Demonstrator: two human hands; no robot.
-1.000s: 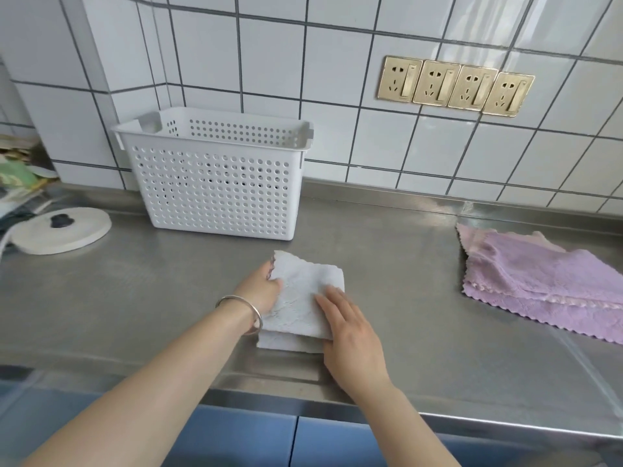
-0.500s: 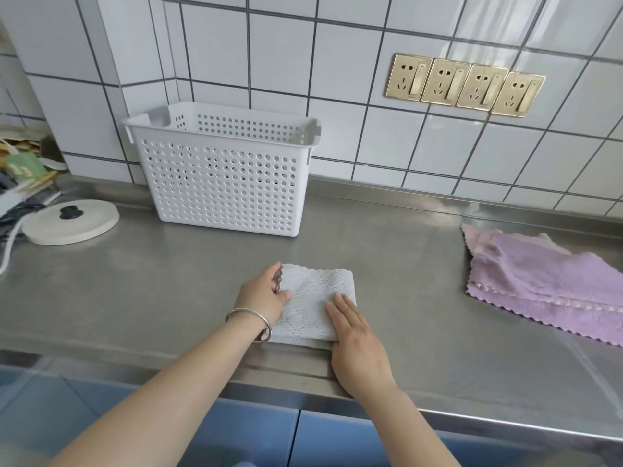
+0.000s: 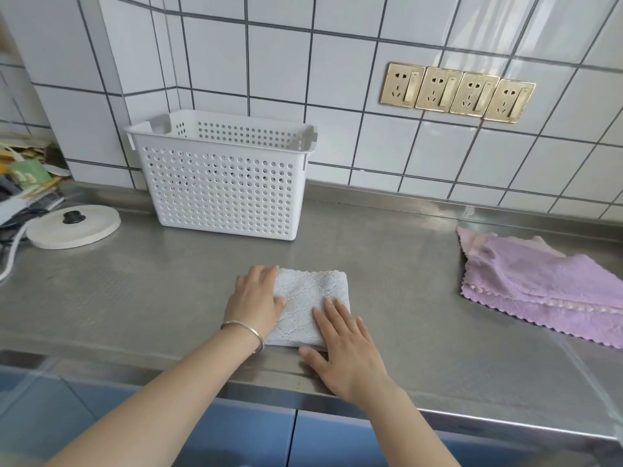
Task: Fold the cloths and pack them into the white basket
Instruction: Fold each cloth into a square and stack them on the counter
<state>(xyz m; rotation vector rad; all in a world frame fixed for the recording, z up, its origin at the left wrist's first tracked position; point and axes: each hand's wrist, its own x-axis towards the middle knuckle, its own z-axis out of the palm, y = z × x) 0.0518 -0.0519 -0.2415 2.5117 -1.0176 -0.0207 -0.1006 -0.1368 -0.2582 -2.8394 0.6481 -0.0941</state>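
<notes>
Steel desk (image 3: 404, 298) w/ a folded pale grey cloth (image 3: 313, 298) lying flat near the front edge, roughly centre of view. Both hands are on it, palms down, fingers spread flat, pressing rather than gripping. Left hand (image 3: 254, 303) covers the cloth's left side, thumb resting on the fabric, a thin metal bangle (image 3: 244, 328) at the wrist. Right hand (image 3: 344, 345) lies over the cloth's near right corner, fingertips on the fabric, thumb out on the bare desk beside the near edge. Neither hand has closed around anything.

White basket (image 3: 222, 183) w/ perforated walls stands upright at the back of the desk, against the tiled wall (image 3: 337, 79), behind & a bit left of the grey cloth, well apart from it. Can't tell what's inside from this angle.

Purple cloths (image 3: 539, 291), loosely stacked w/ scalloped edges, lie on the desk at the right, well apart from the hands; a paler pinkish layer shows at the back left corner.

Left side: a round white lid (image 3: 72, 227) w/ black knob sits flat on the desk, near the basket. 4 gold sockets (image 3: 456, 92) in a row on the wall, upper right.
</notes>
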